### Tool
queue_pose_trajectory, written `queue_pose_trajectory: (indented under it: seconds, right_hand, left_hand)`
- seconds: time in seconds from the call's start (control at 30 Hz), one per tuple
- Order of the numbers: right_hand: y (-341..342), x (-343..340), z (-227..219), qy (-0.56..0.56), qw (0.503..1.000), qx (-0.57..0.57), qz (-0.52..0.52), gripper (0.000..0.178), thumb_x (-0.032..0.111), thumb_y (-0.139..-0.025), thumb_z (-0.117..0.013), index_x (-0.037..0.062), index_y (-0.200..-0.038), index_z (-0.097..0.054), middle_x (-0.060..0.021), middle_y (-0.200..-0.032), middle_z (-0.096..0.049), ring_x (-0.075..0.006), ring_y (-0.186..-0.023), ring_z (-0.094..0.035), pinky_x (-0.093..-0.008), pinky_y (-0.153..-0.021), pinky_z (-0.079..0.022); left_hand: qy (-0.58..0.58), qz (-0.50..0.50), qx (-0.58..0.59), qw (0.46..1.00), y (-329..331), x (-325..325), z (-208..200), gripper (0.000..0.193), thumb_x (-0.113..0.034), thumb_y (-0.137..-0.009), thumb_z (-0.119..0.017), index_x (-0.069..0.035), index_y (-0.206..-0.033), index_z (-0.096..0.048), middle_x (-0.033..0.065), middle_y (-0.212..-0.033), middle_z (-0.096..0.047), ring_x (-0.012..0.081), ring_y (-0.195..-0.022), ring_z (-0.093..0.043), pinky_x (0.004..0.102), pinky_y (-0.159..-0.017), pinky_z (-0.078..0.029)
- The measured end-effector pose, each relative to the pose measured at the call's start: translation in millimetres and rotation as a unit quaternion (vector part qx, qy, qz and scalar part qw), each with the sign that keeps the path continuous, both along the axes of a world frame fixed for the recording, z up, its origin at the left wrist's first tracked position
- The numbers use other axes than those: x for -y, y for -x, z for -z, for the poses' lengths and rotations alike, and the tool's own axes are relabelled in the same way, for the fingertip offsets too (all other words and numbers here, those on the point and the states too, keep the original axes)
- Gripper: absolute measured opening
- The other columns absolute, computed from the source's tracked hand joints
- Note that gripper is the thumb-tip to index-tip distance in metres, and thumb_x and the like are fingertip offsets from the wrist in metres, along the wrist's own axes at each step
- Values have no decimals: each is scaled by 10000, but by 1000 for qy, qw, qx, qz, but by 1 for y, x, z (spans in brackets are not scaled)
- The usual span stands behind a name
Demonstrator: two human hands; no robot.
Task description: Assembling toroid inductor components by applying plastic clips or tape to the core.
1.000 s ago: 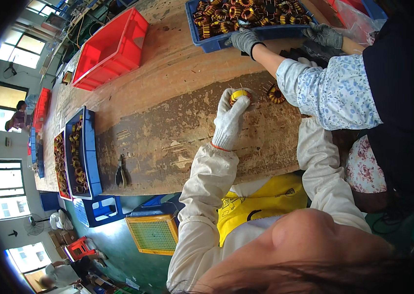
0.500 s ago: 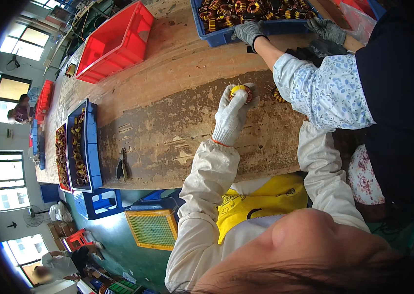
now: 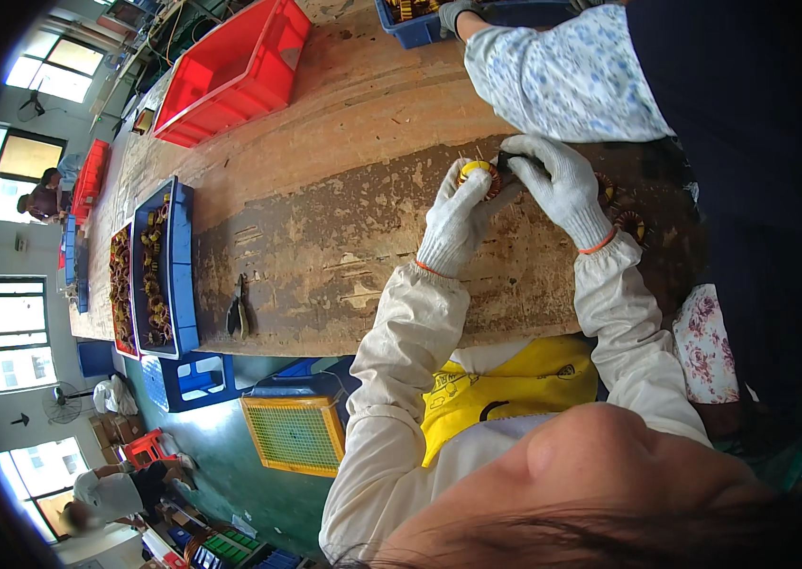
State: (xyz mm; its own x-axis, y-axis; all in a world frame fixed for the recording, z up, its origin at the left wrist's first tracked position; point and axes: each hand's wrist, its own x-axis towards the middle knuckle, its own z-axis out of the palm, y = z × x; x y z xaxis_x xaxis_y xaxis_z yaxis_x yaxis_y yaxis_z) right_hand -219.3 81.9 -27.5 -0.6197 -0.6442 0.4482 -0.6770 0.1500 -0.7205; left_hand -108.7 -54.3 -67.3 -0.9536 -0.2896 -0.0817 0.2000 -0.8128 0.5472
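Observation:
My left hand [image 3: 456, 223], in a white glove, is closed on a ring-shaped coil [image 3: 479, 171] with a yellow core and copper windings. Thin wire leads stick up from that coil. My right hand [image 3: 562, 185], gloved in white too, pinches a small black piece [image 3: 506, 162] just right of the coil; its exact shape is hidden by the fingers. More wound coils [image 3: 632, 228] lie on the worn wooden table [image 3: 325, 247], beside my right wrist. A pair of cutters [image 3: 239, 308] rests near the table's front edge, to the left.
At the left stand a blue tray [image 3: 184, 284] and a red tray [image 3: 123, 349], both with coils. A red bin [image 3: 230, 81] is farther back. A co-worker's floral sleeve [image 3: 567, 76] reaches across at upper right to another blue tray [image 3: 412, 36]. Stools [image 3: 292, 431] stand below.
My right hand has come up from behind the co-worker's sleeve, bringing the black piece beside the coil. The co-worker's arms and the far blue tray have shifted up and away.

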Motion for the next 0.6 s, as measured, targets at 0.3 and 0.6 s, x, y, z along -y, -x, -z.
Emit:
queue_pose_trajectory:
  seconds: [0.3,0.6]
  right_hand:
    - [-3,8,1,-45,976,-192,90,185,203,-849,-720,139,-1019,-681,-46,-875,-690,-266,-835,-658,-384,-760,-515]
    - [-4,9,4,-56,986,-150,55,261,236,-825,-750,146,-1056,-671,-45,-902,-682,-269,-848,-657,-383,-753,-522]
  left_hand:
    - [-15,-2,0,1000,-6,1,-11,208,-53,-958,-586,-48,-1143,-493,91,-1093,-597,240,-1058,-626,517,-1014,-510]
    - [0,-6,-4,1000,-6,2,-6,238,-82,-954,-608,-46,-1159,-493,85,-1096,-585,225,-1043,-621,498,-1002,-519]
